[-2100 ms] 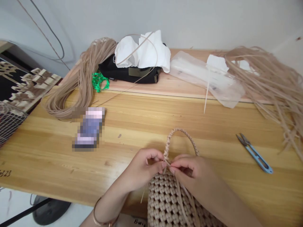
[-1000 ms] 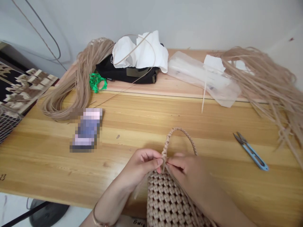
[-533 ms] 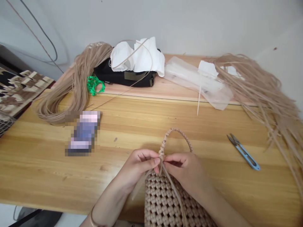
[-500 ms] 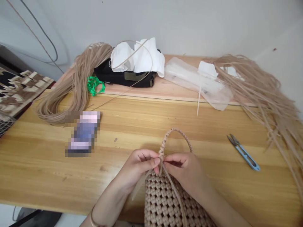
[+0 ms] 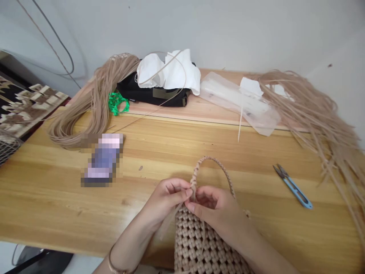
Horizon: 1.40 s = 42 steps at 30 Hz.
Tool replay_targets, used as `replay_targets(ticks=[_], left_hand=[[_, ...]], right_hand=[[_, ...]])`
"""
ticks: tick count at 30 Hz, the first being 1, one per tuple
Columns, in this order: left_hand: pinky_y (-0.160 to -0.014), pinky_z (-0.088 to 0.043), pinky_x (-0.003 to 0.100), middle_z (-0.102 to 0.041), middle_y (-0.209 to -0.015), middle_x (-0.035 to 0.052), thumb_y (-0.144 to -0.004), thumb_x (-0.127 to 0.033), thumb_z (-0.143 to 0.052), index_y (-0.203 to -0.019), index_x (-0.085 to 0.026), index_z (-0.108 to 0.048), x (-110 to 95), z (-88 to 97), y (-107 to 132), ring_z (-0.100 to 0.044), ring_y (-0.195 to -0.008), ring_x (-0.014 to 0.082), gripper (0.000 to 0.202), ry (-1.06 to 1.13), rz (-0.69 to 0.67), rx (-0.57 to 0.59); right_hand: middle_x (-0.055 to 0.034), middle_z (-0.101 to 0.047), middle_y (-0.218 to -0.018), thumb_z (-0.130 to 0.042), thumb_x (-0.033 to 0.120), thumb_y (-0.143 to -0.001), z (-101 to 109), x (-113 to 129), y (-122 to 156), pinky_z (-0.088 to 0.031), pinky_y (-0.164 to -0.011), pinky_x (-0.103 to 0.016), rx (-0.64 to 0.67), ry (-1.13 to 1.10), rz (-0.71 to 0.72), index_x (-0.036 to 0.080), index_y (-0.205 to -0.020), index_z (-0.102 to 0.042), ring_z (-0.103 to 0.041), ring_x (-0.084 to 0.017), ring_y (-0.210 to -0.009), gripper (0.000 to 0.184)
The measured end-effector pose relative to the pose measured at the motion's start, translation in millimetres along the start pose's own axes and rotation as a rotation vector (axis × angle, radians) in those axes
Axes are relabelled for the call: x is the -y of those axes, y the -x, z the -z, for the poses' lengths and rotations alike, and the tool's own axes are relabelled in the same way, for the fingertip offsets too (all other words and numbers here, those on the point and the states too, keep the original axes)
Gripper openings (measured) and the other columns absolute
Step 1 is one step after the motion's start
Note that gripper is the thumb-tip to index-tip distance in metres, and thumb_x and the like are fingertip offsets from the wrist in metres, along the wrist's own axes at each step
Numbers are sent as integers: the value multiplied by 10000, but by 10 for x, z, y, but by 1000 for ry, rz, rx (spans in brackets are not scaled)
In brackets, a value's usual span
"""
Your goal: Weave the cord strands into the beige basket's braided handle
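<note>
A woven rattan bag [image 5: 196, 243] stands at the bottom of the view, with a braided rattan handle [image 5: 212, 163] arching above it. My left hand [image 5: 168, 201] pinches the base of the handle, where loose flat strands [image 5: 179, 209] come out. My right hand [image 5: 216, 213] curls against the same spot from the other side, its thumb reaching under the left fingertips. The hands hide the join of the handle and the bag's rim. A short strand end hangs down the bag's front.
Blue-handled thread snips [image 5: 293, 192] lie on the wooden table [image 5: 51, 190] to the right. Rattan bundles [image 5: 85, 110] [image 5: 310, 110] spread along the back, near tissue [image 5: 168, 70], a black pouch [image 5: 151, 95] and a plastic sleeve [image 5: 236, 101]. A pixelated object [image 5: 102, 160] lies left.
My right hand has shifted down and toward the left hand, its thumb now under the left fingertips. The long strand no longer runs down the bag's front. The view has moved slightly.
</note>
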<state>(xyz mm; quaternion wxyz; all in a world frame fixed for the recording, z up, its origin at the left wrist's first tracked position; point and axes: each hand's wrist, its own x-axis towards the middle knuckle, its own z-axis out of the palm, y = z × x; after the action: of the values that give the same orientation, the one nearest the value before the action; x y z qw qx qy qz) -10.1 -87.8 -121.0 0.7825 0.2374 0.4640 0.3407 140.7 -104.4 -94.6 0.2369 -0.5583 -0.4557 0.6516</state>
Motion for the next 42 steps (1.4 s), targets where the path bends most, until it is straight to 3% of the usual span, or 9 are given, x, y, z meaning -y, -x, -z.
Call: replay_targets(ticks=[6, 14, 21, 33, 38, 42], left_hand=[[-566, -426, 231, -650, -591, -5, -584, -234, -805, -699, -130, -694, -19, 6, 23, -548, -523, 89, 191, -15, -5, -7], [-523, -384, 210, -646, -579, 6, -669, -288, -754, -800, -127, -692, -46, 109, 23, -519, -469, 71, 216, -135, 4, 150], [-540, -375, 201, -621, -617, 1, -742, -312, -687, -839, -125, -648, -139, 172, 30, -513, -497, 67, 215, -245, 27, 275], [-570, -426, 200, -632, -504, -18, -719, -270, -706, -827, -120, -589, -99, 72, 78, -569, -494, 83, 219, -210, -18, 138], [-587, -449, 219, -652, -524, -12, -704, -242, -709, -799, -122, -590, -111, 59, 105, -598, -531, 103, 194, -297, -37, 42], [-602, -464, 245, -658, -538, -12, -720, -241, -684, -870, -132, -603, -87, 51, 111, -603, -543, 119, 203, -399, -50, 30]], right_hand=[[-15, -688, -760, -612, 215, -775, -13, 13, -7, -472, -699, -253, 30, -101, -8, 165, -786, -663, -622, -141, -740, 72], [10, -667, -669, -527, 120, -800, -42, 99, -6, -435, -655, -218, 47, -93, -7, 171, -691, -665, -590, -118, -672, 183], [-26, -642, -752, -473, 137, -831, -32, 80, 19, -431, -719, -277, 79, 85, -16, 146, -806, -665, -582, -159, -749, 194], [34, -588, -664, -449, 98, -828, 3, 49, -2, -345, -628, -217, 128, 26, 41, 185, -725, -688, -485, -109, -658, 274], [40, -601, -674, -471, 126, -837, 11, 34, 4, -351, -635, -213, 124, 13, 41, 201, -763, -698, -498, -110, -671, 250], [29, -607, -668, -470, 138, -834, 10, 28, 2, -367, -648, -223, 112, 16, 34, 189, -768, -699, -524, -123, -693, 243]])
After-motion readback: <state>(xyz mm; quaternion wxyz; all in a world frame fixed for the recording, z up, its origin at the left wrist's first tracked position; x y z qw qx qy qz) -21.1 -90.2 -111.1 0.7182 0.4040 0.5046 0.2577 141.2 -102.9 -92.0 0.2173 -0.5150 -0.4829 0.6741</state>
